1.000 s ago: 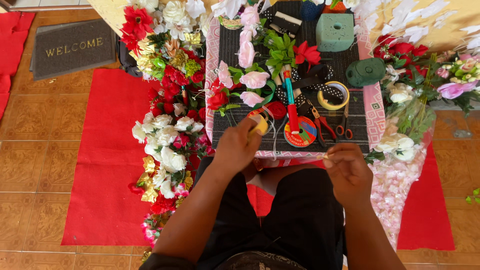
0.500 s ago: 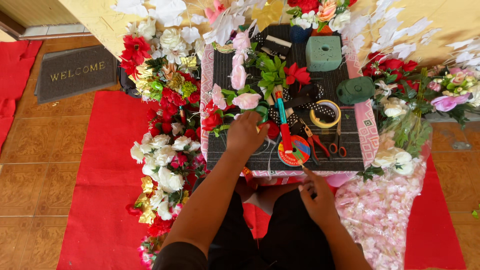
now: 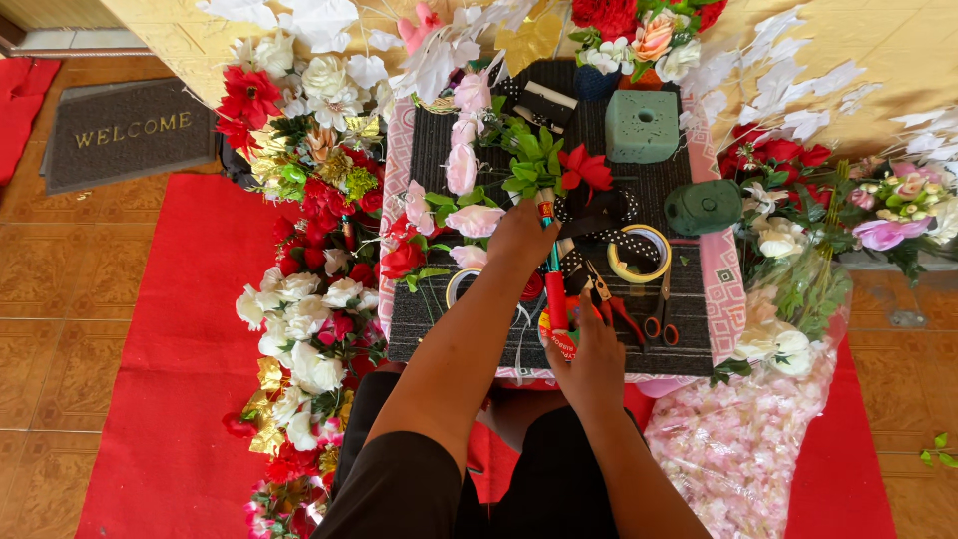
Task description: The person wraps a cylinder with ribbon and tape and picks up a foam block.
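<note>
Head view. Left hand (image 3: 521, 235) reaches over mat (image 3: 479, 329), fingers curled around top of red-handled tool (image 3: 554, 289) beside pink flowers (image 3: 469, 215). Right hand (image 3: 596, 357) rests flat, fingers spread, near scissors (image 3: 659, 319). Step: picking tool up. Next calls for firm grip, clean lift.

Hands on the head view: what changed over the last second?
The left hand reached forward from the tray's near edge to the pink flowers; the right hand moved forward beside the red tool. Foam block, tape roll and scissors stayed put.
</note>
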